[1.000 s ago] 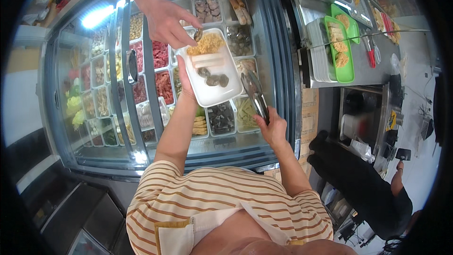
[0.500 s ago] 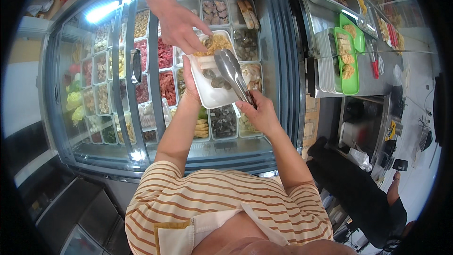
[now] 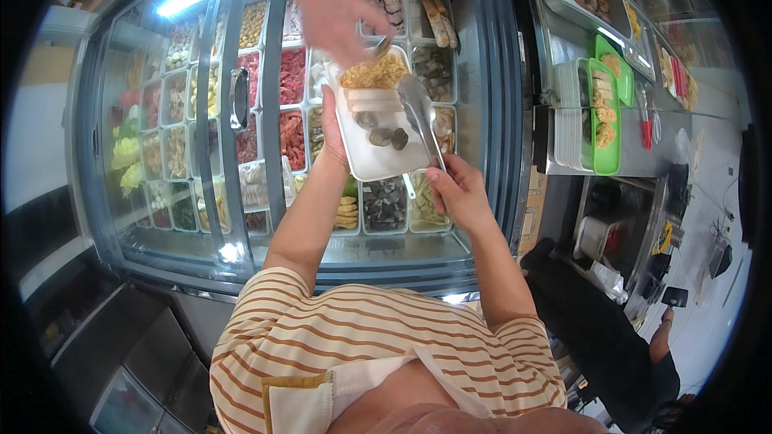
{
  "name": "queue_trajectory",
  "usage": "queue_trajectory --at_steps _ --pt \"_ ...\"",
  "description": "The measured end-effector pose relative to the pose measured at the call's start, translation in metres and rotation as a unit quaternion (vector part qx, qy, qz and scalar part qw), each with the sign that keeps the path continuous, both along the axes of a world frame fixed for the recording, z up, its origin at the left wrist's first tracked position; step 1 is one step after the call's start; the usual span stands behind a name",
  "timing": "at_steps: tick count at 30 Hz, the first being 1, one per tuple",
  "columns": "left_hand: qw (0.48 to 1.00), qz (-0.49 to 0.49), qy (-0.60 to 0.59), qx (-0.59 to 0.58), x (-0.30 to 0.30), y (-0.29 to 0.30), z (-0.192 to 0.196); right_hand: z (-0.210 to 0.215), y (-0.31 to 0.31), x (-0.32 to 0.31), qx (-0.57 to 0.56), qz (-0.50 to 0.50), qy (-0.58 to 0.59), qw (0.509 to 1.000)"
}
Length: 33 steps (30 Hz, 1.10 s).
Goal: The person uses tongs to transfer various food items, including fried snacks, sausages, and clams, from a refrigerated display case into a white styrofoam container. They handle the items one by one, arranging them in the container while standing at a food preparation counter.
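My left hand grips the left edge of a white rectangular tray, held above the food bins. On it lie a crinkly golden noodle cake, pale strips and several dark round pieces that look like shellfish or mushrooms. In my right hand is a pair of metal tongs, pointing away from me along the tray's right side. Nothing can be made out between the tong tips. Another person's blurred hand reaches in from the far side, a dark piece at its fingertips above the tray's far edge.
Below is a glass-topped display chiller with bins of sliced meat, black fungus and other foods. To the right, a counter carries stacked white trays and a green tray with food. A person in black stands at lower right.
The other person's hand has lifted off the noodles, with a dark piece at its fingers. My tongs have shifted right, uncovering more of the dark round pieces. The whole view has shifted slightly.
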State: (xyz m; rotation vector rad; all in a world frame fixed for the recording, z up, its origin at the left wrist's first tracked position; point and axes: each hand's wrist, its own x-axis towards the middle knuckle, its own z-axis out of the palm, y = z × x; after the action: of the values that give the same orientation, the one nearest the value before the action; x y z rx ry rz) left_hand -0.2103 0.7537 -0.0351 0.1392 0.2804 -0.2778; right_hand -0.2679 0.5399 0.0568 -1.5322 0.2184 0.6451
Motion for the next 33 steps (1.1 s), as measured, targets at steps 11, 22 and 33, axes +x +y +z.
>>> queue_trajectory --at_steps 11,22,33 --pt "0.990 0.041 0.038 0.127 -0.003 -0.009 0.002 -0.045 -0.042 -0.037 -0.028 -0.141 0.023 0.989" --pt "0.989 0.054 0.016 0.137 -0.021 0.000 -0.021 -0.116 -0.050 -0.034 -0.213 -0.131 0.014 0.968" --pt "0.990 0.056 0.014 0.125 -0.018 0.002 -0.026 -0.122 -0.046 -0.015 -0.243 -0.111 0.044 0.963"
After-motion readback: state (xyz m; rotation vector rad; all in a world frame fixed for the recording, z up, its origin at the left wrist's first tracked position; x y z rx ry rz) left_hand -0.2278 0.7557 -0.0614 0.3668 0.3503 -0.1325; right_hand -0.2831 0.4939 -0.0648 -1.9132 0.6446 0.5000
